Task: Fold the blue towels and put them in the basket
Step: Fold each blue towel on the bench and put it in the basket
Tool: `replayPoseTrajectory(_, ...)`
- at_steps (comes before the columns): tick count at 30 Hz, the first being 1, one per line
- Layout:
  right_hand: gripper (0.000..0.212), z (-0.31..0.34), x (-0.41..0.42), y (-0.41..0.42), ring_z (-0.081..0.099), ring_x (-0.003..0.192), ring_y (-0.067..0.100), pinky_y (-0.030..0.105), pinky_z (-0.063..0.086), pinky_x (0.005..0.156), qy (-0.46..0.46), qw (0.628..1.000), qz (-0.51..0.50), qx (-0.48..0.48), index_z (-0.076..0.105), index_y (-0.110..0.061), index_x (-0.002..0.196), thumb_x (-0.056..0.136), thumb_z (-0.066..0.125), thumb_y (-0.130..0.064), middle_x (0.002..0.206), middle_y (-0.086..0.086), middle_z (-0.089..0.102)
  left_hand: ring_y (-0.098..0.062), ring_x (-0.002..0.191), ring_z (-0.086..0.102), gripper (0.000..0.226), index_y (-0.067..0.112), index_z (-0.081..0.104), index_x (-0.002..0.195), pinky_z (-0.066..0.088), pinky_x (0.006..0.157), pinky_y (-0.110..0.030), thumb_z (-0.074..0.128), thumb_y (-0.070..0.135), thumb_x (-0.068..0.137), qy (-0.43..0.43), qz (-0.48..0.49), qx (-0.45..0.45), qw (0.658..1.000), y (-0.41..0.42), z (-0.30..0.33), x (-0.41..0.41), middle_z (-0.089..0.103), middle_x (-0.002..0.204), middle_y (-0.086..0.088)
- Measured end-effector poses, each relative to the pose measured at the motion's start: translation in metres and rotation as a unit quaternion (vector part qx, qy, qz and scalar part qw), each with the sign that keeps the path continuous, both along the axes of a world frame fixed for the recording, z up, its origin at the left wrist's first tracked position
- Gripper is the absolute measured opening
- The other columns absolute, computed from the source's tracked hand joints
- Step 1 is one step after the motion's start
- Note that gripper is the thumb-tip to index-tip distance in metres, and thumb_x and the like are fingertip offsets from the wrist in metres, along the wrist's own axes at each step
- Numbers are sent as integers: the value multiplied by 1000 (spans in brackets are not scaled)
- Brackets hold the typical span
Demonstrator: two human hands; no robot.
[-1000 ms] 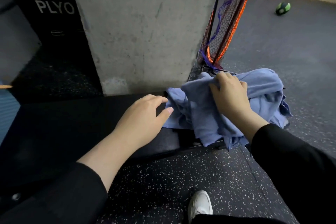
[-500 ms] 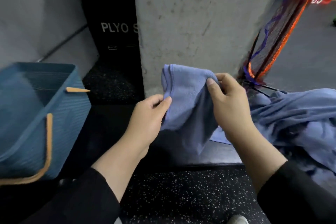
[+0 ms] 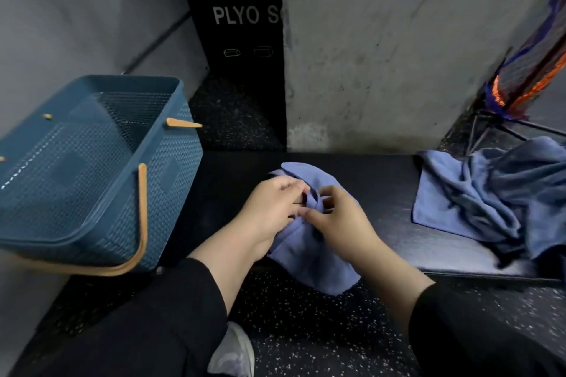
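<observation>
A blue towel point(image 3: 309, 257) lies bunched on the black bench point(image 3: 382, 180), its lower corner hanging over the front edge. My left hand point(image 3: 269, 208) and my right hand point(image 3: 340, 220) both pinch its folds near the middle, close together. A heap of more blue towels point(image 3: 496, 199) sits on the bench's right end. The teal woven basket point(image 3: 171, 162) with tan handles stands at the left, and its inside looks empty.
A concrete pillar point(image 3: 382, 55) rises right behind the bench. A black plyo box point(image 3: 242, 24) stands behind on the left. An orange and blue net on a black frame point(image 3: 526, 79) leans at the right. My white shoe point(image 3: 232, 355) shows on the speckled floor.
Both hands lifted one towel off the heap, carried it left and lowered it onto the bench in front of me. The view swung left, and the basket came fully into sight.
</observation>
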State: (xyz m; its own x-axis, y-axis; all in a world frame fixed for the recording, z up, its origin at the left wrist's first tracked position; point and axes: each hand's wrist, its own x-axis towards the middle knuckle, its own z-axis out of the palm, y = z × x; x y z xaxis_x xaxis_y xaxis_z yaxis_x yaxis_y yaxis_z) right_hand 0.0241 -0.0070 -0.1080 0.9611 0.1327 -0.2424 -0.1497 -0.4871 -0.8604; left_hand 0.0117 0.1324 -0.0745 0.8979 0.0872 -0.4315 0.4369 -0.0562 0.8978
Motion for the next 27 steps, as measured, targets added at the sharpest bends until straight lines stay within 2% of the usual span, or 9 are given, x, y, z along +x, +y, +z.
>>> replayPoseTrajectory(4,6,7,3,-13,66,77,17,34,51,71,-42,997,58,-13,71,-21,92,92,66,-23,79,2,71,-15,82,76,8,9,70,102,53,62,-16,65,14,97,18,32,-44,998,2,-4,3,78,93,-8)
replayPoseTrajectory(8,31,22,4,-18,51,56,0,25,45,60,-69,995,69,-4,71,-29,73,93,58,-9,62,-8,67,-13,69,68,19,13,72,103,50,58,-17,59,1,95,-33,79,38,996,1,0,7,73,84,-2)
replayPoseTrajectory(12,32,75,20,-43,64,77,3,27,53,74,-200,966,-111,122,77,-22,88,86,52,-2,82,-10,75,-13,74,62,32,28,74,69,47,69,-27,52,7,80,-232,219,18,948,17,41,17,69,72,6)
replayPoseTrajectory(15,30,115,27,-81,59,69,12,24,47,60,-231,922,-213,227,75,-21,84,84,48,-7,75,-3,70,-7,67,60,46,28,69,54,48,67,-24,45,2,83,-300,309,-53,901,46,68,18,63,61,11)
replayPoseTrajectory(18,25,99,29,-113,54,56,9,19,42,47,-156,965,-202,62,72,-17,91,89,49,-7,74,2,68,-13,81,68,30,24,74,73,56,80,-35,50,13,88,-184,248,55,950,69,49,15,70,76,6)
replayPoseTrajectory(20,23,64,35,-132,58,66,18,28,49,60,-77,981,-151,-89,70,-17,107,91,55,-11,88,10,72,-24,109,65,26,25,72,109,52,99,-45,53,21,93,-93,149,204,963,77,21,16,71,112,-5)
replayPoseTrajectory(23,55,29,36,-144,63,102,30,39,51,82,11,967,-45,-252,50,-17,141,90,69,-24,126,14,64,-29,126,52,42,20,55,139,43,105,-41,56,33,98,-77,62,432,896,73,1,12,52,141,-10)
replayPoseTrajectory(25,63,20,33,-142,57,117,33,38,45,90,-66,935,3,-349,47,-18,144,88,72,-30,138,14,55,-29,119,57,41,26,59,132,47,98,-40,59,43,94,-105,7,450,887,62,-7,9,57,131,-6)
replayPoseTrajectory(27,59,14,31,-133,55,119,31,32,41,91,-126,938,47,-321,52,-19,141,87,74,-28,137,9,55,-27,118,58,48,34,57,129,49,95,-43,53,58,88,-44,-111,481,869,49,-24,6,58,127,2)
